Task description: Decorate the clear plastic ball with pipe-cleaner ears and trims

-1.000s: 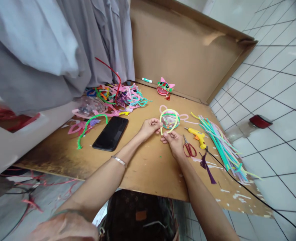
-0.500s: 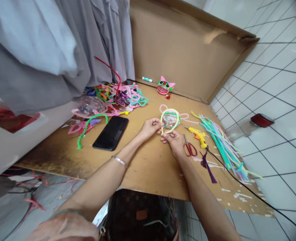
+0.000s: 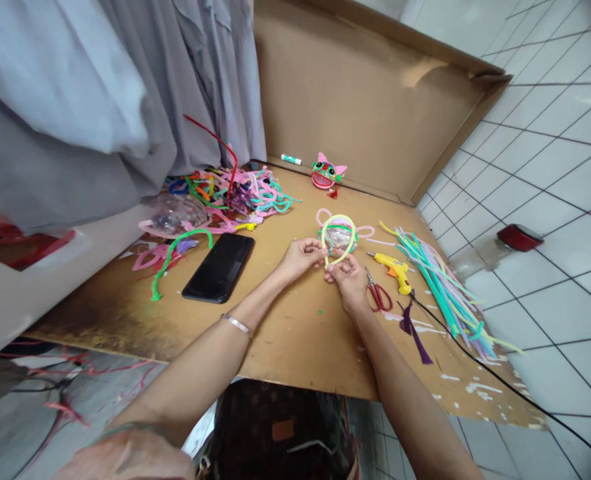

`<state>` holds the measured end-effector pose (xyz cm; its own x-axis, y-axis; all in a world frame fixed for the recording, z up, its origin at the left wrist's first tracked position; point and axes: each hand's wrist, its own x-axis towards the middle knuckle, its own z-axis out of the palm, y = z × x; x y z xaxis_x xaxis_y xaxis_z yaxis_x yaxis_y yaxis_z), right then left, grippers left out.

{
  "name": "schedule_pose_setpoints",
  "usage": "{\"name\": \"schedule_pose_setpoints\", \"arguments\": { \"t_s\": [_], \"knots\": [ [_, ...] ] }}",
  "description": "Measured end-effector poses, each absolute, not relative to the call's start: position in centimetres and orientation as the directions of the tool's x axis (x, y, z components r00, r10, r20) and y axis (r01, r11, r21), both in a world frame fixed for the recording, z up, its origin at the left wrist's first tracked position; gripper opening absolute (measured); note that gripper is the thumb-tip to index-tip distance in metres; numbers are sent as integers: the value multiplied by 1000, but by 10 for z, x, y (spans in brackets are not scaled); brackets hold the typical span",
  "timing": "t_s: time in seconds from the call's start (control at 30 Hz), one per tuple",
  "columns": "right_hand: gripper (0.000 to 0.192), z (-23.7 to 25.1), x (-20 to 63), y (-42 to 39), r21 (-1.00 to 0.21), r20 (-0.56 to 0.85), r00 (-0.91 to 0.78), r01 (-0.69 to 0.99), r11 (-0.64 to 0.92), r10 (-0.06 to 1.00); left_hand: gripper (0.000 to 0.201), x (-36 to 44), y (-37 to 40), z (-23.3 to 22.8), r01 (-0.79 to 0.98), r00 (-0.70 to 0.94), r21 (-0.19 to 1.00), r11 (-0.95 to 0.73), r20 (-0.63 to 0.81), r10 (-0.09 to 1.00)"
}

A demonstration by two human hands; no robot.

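Yellow-green pipe cleaner loop [image 3: 339,235], pinched at its lower ends by both hands above the cardboard desk [image 3: 285,320]. Left hand [image 3: 301,257] and right hand [image 3: 345,273] each close thumb and fingers on the loop, which arches over a clear ball [image 3: 336,241] just beyond the fingertips. Red scissors [image 3: 377,293] and a yellow glue gun [image 3: 394,270] lie right of the loop; a black phone [image 3: 219,267] lies left. Step in hand, as judged: shaping the loop around the ball; the next move calls for joining its two ends tightly.

A home craft corner on a tiled floor.
A cardboard sheet [image 3: 295,320] serves as the desk, strewn with pipe cleaners [image 3: 440,287], a glue gun [image 3: 393,270], scissors [image 3: 375,293]; white floor tiles [image 3: 550,200] and curtains [image 3: 125,100] surround it.
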<state>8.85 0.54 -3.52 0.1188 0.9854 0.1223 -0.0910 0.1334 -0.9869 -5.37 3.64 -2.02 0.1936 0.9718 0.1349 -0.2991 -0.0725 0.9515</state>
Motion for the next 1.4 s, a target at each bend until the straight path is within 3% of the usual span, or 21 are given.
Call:
{"name": "schedule_pose_setpoints", "arguments": {
  "t_s": [0.2, 0.37, 0.67, 0.87, 1.1, 1.4],
  "knots": [
    [71, -35, 87, 4, -981, 169, 175, -70, 183, 970, 45, -53, 36, -20, -242, 177, 970, -38, 82, 981],
    [80, -32, 85, 1, -974, 206, 177, -52, 219, 962, 38, -52, 34, -21, -201, 209, 978, -56, 99, 973],
    [83, -30, 83, -2, -976, 213, 155, -10, 217, 965, 31, -51, 37, -30, -154, 223, 981, -115, 148, 964],
    [79, -30, 83, -4, -969, 247, 140, 36, 245, 959, 40, -54, 33, -28, -91, 355, 981, -172, 193, 915],
    [71, -34, 84, -4, -956, 291, 114, 73, 284, 950, 42, -54, 30, -27, -61, 391, 962, -267, 269, 880],
    [74, -31, 81, -5, -965, 261, 72, -20, 263, 963, 34, -52, 33, -30, -50, 373, 956, -289, 286, 883]
  ]
}}
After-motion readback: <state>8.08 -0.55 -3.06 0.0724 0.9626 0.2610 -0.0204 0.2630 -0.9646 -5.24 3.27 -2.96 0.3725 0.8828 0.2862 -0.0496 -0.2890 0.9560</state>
